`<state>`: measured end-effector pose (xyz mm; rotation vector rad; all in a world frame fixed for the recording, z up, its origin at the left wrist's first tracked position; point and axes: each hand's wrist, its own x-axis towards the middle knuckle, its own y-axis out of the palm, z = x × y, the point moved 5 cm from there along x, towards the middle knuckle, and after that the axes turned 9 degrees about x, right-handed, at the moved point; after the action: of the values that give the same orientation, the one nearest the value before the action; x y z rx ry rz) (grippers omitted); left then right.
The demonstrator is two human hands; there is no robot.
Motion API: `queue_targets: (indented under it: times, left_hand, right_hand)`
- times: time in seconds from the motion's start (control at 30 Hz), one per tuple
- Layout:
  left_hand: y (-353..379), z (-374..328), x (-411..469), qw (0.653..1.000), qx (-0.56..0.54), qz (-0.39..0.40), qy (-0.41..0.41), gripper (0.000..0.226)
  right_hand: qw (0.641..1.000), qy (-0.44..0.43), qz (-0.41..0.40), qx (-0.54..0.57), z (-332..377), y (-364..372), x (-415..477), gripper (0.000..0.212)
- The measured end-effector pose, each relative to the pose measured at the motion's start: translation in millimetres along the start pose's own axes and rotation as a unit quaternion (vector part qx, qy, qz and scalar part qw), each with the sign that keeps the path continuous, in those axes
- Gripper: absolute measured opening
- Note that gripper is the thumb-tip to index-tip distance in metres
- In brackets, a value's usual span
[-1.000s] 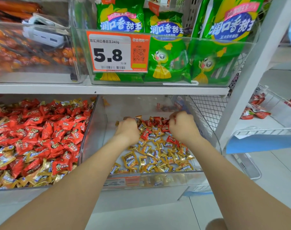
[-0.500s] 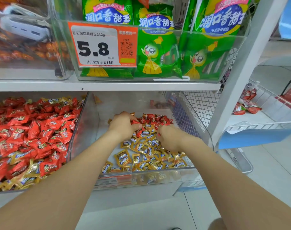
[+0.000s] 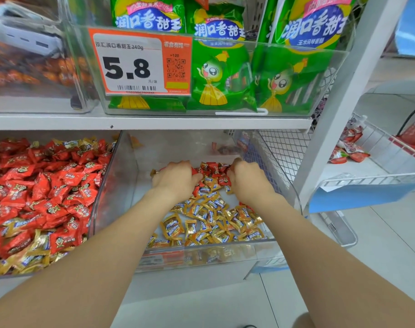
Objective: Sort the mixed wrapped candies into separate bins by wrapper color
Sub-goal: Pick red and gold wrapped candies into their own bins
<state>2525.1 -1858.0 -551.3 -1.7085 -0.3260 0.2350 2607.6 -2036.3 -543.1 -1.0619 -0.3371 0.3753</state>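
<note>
Plainly, the single head view shows the sorting only partly done. Take the clear plastic middle bin as the landmark. At its back lies a small cluster of red-wrapped candies. Gold-wrapped candies with blue labels cover its middle and front, so by my reading only that red cluster is left to lift out.

Both hands reach to the back of this bin, knuckles up. The left hand lies on the red cluster with its fingers bent down into it. Red wrapper ends show beside the knuckles, but the fingertips are hidden, so I cannot tell whether they pinch a candy. The right hand is much the same, its fingers curled downward at the cluster's right edge with the tips out of sight.

Just left of the middle bin, a second clear bin is heaped mostly with red candies. A band of gold ones lies along its front, so it looks unsorted too.

Above the middle bin, an orange-and-white price tag reads "双汇润口香甜王240g", "5.8" and "元/袋", with a barcode and a QR code. Green snack packets behind the tag carry "润口香甜王", and one adds "玉米风味香肠". The print on the candy wrappers is too small to read. Right of the middle bin, a white wire basket holds red packets, also unreadable.
</note>
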Motion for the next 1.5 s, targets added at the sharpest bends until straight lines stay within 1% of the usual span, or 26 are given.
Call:
queue_targets:
  times: [0.07,0.17,0.2,0.23,0.33,0.4,0.47,0.53,0.6,0.7,0.83,0.97,1.03,1.1,1.17,1.2,1.23,1.3,1.37,1.43,1.5]
  left_hand:
    - [-1,-3,-4,0.999,0.044,0.008,0.007,0.048]
    - [0,-6,-9,0.996,0.092,0.015,0.011,0.053]
    - [1,-7,-10,0.994,0.106,0.019,0.014,0.053]
    - [3,-8,-11,0.993,0.118,0.024,0.017,0.053]
    - [6,-9,-13,0.988,0.143,0.046,0.023,0.049]
    - [7,-11,-13,0.987,0.148,0.039,0.046,0.041]
    - [7,-12,-14,0.988,0.137,0.031,0.062,0.033]
    - [6,-11,-14,0.991,0.118,0.030,0.059,0.030]
    - [3,-9,-15,0.994,0.096,0.024,0.048,0.030]
    - [-12,-7,-18,0.999,0.040,0.010,0.030,0.030]
    - [-45,-8,-39,0.999,-0.026,-0.018,-0.001,0.035]
    - [-90,-9,-80,0.996,-0.051,-0.075,-0.003,0.039]
    - [-112,-1,-105,0.992,-0.042,-0.117,-0.015,0.042]
    - [-130,15,-127,0.985,-0.016,-0.166,-0.037,0.044]
    - [-141,40,-144,0.980,-0.006,-0.189,-0.067,0.045]
    - [-143,55,-150,0.978,-0.005,-0.191,-0.084,0.045]
    - [-144,70,-155,0.977,-0.004,-0.191,-0.098,0.044]
    - [-147,101,-161,0.973,-0.003,-0.204,-0.111,0.044]
    - [-149,131,-162,0.967,0.017,-0.220,-0.125,0.044]
    - [-155,156,-156,0.959,0.054,-0.237,-0.145,0.046]
    - [-159,178,-143,0.956,0.090,-0.234,-0.155,0.047]
  right_hand:
    - [0.999,0.029,0.015,0.019,2,1,0,0.026]
    - [0.994,0.084,0.059,0.026,-1,10,3,0.049]
    - [0.993,0.094,0.074,0.026,-3,14,4,0.054]
    - [0.991,0.098,0.085,0.028,-5,17,6,0.053]
    - [0.991,0.089,0.087,0.058,-9,23,14,0.037]
    - [0.992,0.072,0.083,0.063,-8,23,16,0.027]
    - [0.995,0.046,0.079,0.045,-6,23,15,0.021]
    - [0.996,0.030,0.081,0.026,-6,24,12,0.024]
    - [0.995,0.031,0.088,0.034,-6,22,9,0.025]
    - [0.990,0.042,0.081,0.110,1,10,2,0.026]
    - [0.976,0.032,0.074,0.205,25,-6,-17,0.042]
    - [0.964,-0.022,0.068,0.257,68,-24,-45,0.045]
    - [0.953,-0.039,0.061,0.293,90,-32,-58,0.049]
    - [0.935,-0.041,0.068,0.345,113,-34,-69,0.050]
    - [0.918,-0.036,0.083,0.385,137,-32,-78,0.045]
    - [0.919,-0.041,0.078,0.385,149,-30,-83,0.040]
    - [0.927,-0.052,0.061,0.365,162,-29,-87,0.035]
    - [0.951,-0.090,0.001,0.295,187,-24,-92,0.026]
    - [0.960,-0.132,-0.048,0.241,214,-14,-97,0.016]
    - [0.961,-0.168,-0.064,0.211,242,-2,-99,0.015]
    - [0.970,-0.199,-0.070,0.122,268,10,-98,0.019]
